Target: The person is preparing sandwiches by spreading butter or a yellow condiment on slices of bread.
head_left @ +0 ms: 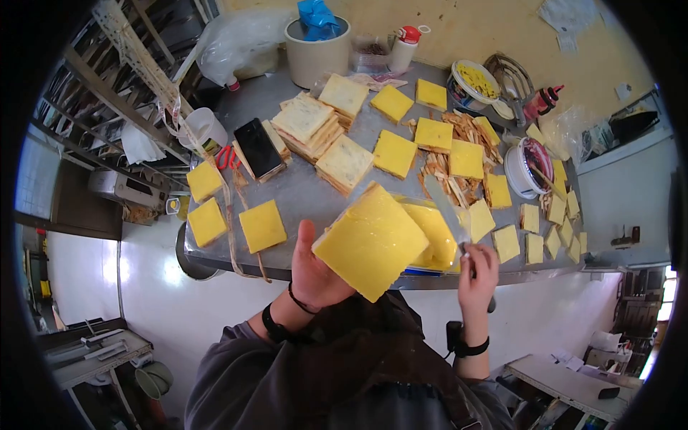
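My left hand (314,276) supports a square pastry (371,242) from below, thumb up beside its edge. Smooth yellow glaze covers the top of this piece, which is tilted towards me. In my right hand (477,276) is a spatula (443,203), its long flat blade pointing up and left, its dark handle end below the fist. Just behind the held pastry is a container of yellow glaze (433,233), partly hidden by it. Unglazed square pastries (304,120) are stacked farther back on the metal table (240,115).
Several yellow-topped squares (262,226) lie left and right. Pastry scraps (459,140) are heaped at right centre, near a white tub (529,168) with red contents and a bucket of yellow filling (474,82). A phone (258,148) and red scissors (228,158) lie left.
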Motion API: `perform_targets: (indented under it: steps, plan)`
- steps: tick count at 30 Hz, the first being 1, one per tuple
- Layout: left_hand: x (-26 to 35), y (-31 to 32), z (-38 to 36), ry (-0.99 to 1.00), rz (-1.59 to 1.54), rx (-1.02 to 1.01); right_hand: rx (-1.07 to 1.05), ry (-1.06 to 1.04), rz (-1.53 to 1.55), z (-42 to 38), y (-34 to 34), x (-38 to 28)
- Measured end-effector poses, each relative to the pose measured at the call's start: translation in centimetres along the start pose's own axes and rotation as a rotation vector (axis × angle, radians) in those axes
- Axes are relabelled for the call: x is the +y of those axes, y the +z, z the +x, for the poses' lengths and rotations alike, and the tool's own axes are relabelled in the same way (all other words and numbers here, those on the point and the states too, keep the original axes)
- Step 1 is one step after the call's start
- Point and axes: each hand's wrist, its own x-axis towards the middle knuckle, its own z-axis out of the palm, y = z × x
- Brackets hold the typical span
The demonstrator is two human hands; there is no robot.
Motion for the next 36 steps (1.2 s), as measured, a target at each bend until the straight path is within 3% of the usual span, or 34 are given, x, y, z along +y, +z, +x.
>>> perform_targets:
  steps: [7,17,23,26,29,36]
  plan:
    - [0.2,-0.4,0.7,-0.017,0.028,0.079,-0.158,0.146,-0.253,-10.5,3.1,4.8]
    - [-1.2,-1.0,3.6,-0.097,0.020,0.174,-0.150,0.287,-0.343,-17.8,-8.2,4.2]
    - [-2.3,-0.5,4.4,-0.121,0.016,0.315,0.137,0.094,-0.082,-10.4,-7.3,-0.7]
    - [-2.7,-0.1,4.3,-0.176,0.023,0.319,0.087,-0.027,0.184,-5.2,-5.9,-3.5]
    - [-2.7,0.0,3.9,-0.195,0.021,0.262,0.016,-0.203,0.261,-0.8,-4.7,-5.0]
    - [-1.9,0.6,2.3,-0.101,0.098,0.231,-0.128,-0.385,0.099,2.3,-2.5,-6.4]
